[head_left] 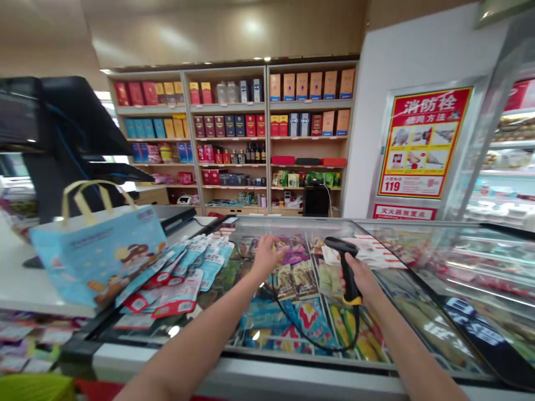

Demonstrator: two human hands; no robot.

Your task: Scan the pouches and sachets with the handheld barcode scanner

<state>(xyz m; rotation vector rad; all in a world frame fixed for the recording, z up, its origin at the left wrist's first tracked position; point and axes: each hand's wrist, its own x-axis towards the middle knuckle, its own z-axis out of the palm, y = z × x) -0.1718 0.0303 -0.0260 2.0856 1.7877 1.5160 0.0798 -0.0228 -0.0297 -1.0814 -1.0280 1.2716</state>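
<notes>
A person at a shop checkout leans over a chest freezer (pixel 292 371) with a glass top, both bare forearms reaching forward. The right hand (pixel 364 277) grips a black barcode scanner (pixel 339 245) by its handle, the scanner upright above the glass with its nose turned to the left. From the handle's base a black cord (pixel 309 340) sweeps in a wide loop across the front of the freezer. The left hand (pixel 267 259) is open and looks empty, fingers loosely extended over the middle of the freezer; whether it touches the glass cannot be told.

On the freezer's left end lies a loose, overlapping pile of blue, red and white pouches (pixel 209 257), just beside a light-blue carrier bag (pixel 104 253) with yellow handles on a white desk (pixel 16 284). White packets (pixel 378 253) with red marks lie on the glass beyond the scanner.

For good scanning, the open hand would do best to hold one pouch flat and apart from the others, its code turned up, since the overlaps could hide codes or let a neighbour be read. The scanner's nose should face that code squarely, clear of ceiling-light glare, with enough slack in the cord that it does not drag across the pile
</notes>
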